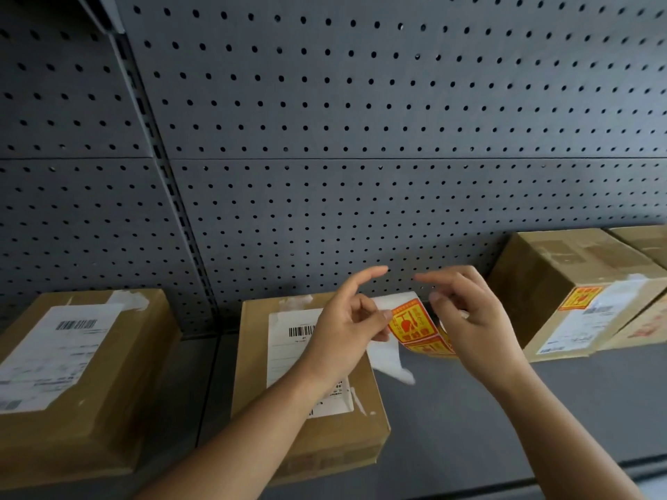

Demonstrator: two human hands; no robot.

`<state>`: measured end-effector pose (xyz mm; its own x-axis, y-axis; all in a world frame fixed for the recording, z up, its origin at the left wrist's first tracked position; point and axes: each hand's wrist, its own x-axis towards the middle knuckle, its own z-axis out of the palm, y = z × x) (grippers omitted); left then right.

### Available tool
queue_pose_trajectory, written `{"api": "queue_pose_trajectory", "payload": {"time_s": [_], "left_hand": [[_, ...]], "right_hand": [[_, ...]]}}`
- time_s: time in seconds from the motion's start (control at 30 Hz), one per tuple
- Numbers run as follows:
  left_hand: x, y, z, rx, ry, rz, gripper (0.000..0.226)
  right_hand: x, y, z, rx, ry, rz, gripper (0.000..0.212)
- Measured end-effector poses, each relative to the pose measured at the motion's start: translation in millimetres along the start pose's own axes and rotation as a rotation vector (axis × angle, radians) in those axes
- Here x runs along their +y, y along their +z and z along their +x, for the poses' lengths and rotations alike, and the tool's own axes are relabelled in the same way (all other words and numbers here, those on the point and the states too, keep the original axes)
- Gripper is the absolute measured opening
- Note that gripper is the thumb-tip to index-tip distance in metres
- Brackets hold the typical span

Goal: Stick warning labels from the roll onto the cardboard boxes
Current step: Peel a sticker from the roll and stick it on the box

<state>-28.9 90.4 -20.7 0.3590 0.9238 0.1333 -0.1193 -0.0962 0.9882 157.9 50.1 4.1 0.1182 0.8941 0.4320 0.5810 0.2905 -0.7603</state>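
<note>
1. Head view, hands: the left hand (346, 326) and right hand (469, 319) are raised close together over the shelf (505, 409), not touching each other. Between them they hold a label strip (411, 324).
2. The left hand pinches the strip's left edge with thumb and curled fingers, its forefinger stretched out above. The right hand's fingers curl over the strip's right end, which bends away behind that palm.
3. The strip shows two orange-yellow warning labels with red symbols and red characters, too small to read. White backing paper (388, 355) hangs loose below the left hand's fingers.
4. The middle box (325, 438) lies just under the left hand. It carries a white shipping slip (288, 341) with a barcode; the print is unreadable.
5. The left box (90, 427) stands apart on the left, with its own slip and barcode (77, 324).
6. The right box (541, 283), farther back on the right, bears a stuck warning label (580, 297) just beside a white slip.
7. A grey pegboard (361, 138) rises behind the shelf.
</note>
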Motion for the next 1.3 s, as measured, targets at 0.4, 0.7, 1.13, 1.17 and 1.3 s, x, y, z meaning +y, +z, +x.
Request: {"api": "queue_pose_trajectory", "payload": {"time_s": [0.4, 0.7, 1.13, 1.17, 1.3], "left_hand": [[0.4, -0.7, -6.2, 0.039, -0.092, -0.004, 0.019], [3.1, -0.6, -6.2, 0.056, -0.107, -0.113, 0.018], [5.2, -1.8, -6.4, 0.024, -0.156, -0.163, 0.014], [5.2, -1.9, -6.4, 0.023, -0.161, -0.159, 0.014], [4.5, -2.9, -5.7, 0.029, -0.171, -0.149, 0.013]], "right_hand": [[3.4, 2.2, -14.0, -0.189, 0.106, -0.068, 0.026], [-5.5, 2.7, -15.7, -0.202, 0.119, 0.082, 0.027], [5.4, 5.0, -19.4, -0.029, -0.312, -0.195, 0.023], [5.7, 5.1, -19.0, -0.013, -0.343, -0.213, 0.024], [6.8, 3.4, -18.2, 0.003, -0.417, -0.283, 0.025]]}}
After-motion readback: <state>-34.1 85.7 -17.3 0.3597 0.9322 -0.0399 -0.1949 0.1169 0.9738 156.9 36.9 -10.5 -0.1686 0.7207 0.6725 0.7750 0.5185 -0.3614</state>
